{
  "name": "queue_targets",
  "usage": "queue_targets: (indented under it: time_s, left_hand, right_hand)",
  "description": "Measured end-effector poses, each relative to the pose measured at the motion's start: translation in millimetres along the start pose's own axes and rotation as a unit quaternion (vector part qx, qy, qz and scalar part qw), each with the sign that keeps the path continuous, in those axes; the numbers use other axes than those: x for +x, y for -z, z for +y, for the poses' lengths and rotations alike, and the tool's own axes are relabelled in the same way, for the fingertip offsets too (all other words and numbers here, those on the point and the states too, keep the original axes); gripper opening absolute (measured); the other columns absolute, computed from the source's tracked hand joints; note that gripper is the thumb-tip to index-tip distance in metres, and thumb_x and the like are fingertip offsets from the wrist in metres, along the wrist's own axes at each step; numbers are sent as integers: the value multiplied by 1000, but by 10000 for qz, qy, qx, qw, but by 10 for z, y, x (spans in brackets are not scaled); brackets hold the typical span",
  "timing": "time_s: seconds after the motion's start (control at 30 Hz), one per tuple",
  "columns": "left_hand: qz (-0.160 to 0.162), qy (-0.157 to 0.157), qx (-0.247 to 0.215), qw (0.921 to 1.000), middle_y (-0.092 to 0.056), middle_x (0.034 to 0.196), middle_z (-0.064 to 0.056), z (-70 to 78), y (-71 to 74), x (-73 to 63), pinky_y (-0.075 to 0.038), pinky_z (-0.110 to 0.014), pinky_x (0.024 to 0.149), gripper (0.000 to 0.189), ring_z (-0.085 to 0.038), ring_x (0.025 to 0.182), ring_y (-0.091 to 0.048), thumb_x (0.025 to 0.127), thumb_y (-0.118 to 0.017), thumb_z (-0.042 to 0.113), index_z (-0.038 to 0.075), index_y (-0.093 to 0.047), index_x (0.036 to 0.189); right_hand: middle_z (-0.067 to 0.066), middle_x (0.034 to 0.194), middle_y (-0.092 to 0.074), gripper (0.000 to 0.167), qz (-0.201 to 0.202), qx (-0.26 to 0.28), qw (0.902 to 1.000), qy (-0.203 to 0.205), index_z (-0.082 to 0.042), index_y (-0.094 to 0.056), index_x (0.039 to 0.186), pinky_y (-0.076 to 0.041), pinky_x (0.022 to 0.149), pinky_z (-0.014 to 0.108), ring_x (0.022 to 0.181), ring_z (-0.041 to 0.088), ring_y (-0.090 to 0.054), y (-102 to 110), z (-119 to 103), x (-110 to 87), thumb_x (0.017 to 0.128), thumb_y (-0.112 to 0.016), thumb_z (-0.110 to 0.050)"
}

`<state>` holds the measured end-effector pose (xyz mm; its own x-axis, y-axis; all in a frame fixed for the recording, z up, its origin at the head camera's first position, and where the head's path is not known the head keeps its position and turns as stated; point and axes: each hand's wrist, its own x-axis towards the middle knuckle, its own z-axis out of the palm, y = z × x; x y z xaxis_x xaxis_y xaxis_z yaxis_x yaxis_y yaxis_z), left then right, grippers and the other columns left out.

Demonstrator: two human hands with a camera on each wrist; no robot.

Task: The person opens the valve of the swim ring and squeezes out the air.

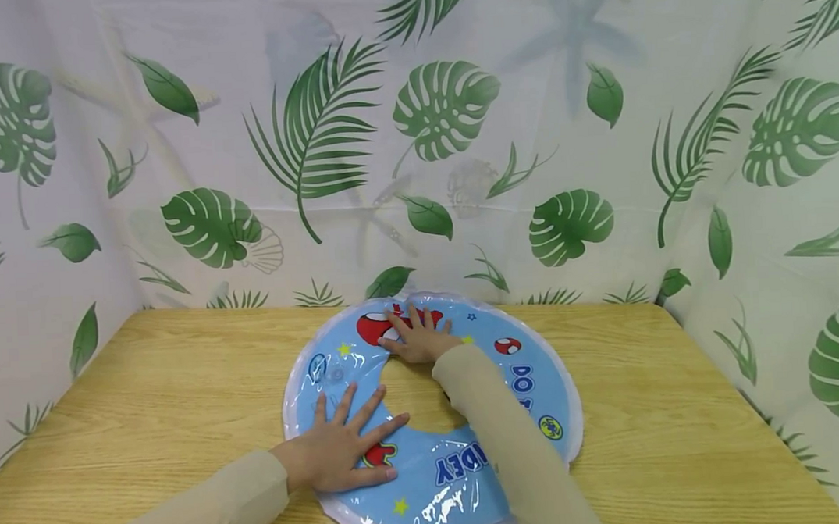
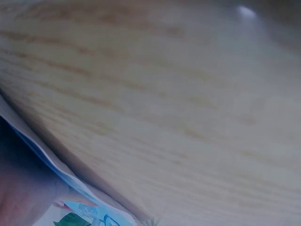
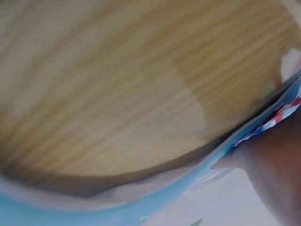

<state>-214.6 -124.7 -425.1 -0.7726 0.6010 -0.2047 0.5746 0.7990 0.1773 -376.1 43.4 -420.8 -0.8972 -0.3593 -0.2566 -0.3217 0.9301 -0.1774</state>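
A blue inflatable swim ring [image 1: 535, 343] with a pale wavy rim, cartoon heads, stars and lettering lies flat on the wooden table. My left hand [image 1: 339, 445] rests on its left front part, fingers straight and spread over a red print. Across the ring reaches my right arm, and the right hand [image 1: 420, 338] lies spread on the far part, over a red cartoon figure. In the left wrist view the ring's edge [image 2: 113, 212] runs beside the left hand [image 2: 23, 193]. The right wrist view shows the right hand [image 3: 275, 162] against the ring's blue inner edge [image 3: 178, 188].
The wooden table [image 1: 665, 407] extends on both sides of the ring and shows through its central hole. Behind and at both sides hangs a white curtain [image 1: 489, 235] printed with green leaves, meeting the table's back edge.
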Motion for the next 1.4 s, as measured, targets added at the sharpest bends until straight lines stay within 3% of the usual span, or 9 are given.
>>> queue_targets:
  time_s: [0.13,0.5,0.77,1.07,1.4]
  left_hand:
    - [-14,9,-13,10000,4,156,-7,2,-4,3,-3,-76,95,68,-49,136,6,84,-27,72,43,-12,144]
    - [-56,-1,11,10000,4,155,-7,19,0,8,-3,-76,95,68,-50,136,6,84,-27,72,43,-11,144]
    - [-64,-5,-12,10000,5,155,-7,35,18,2,-3,-77,95,69,-50,136,7,84,-26,73,42,-11,144]
    - [-28,42,70,10000,5,155,-7,14,-29,16,-2,-76,95,69,-49,136,8,83,-26,73,43,-11,144]
    - [-37,118,101,9999,2,156,-6,23,-14,22,-3,-76,96,70,-49,137,5,83,-26,74,44,-12,144]
  right_hand:
    - [6,155,8,66,-59,-12,9996,270,-40,-4,145,-3,101,71,139,42,6,-20,-132,12,88,-24,-67]
    - [3,156,3,63,-11,-739,9973,-51,-45,-6,143,-9,102,70,140,41,4,-94,-271,-4,87,-24,-67]
    - [3,156,2,62,-95,-592,9982,-1,-45,-7,144,-8,102,70,139,42,5,-73,-246,-3,88,-22,-67]
    - [5,156,-4,61,-37,-298,9984,478,-36,-10,146,-7,106,65,141,37,-2,56,45,-104,92,-24,-61]
    - [12,155,0,62,133,-118,9991,389,-28,-13,147,-3,104,67,139,42,3,250,677,-313,94,-25,-57]
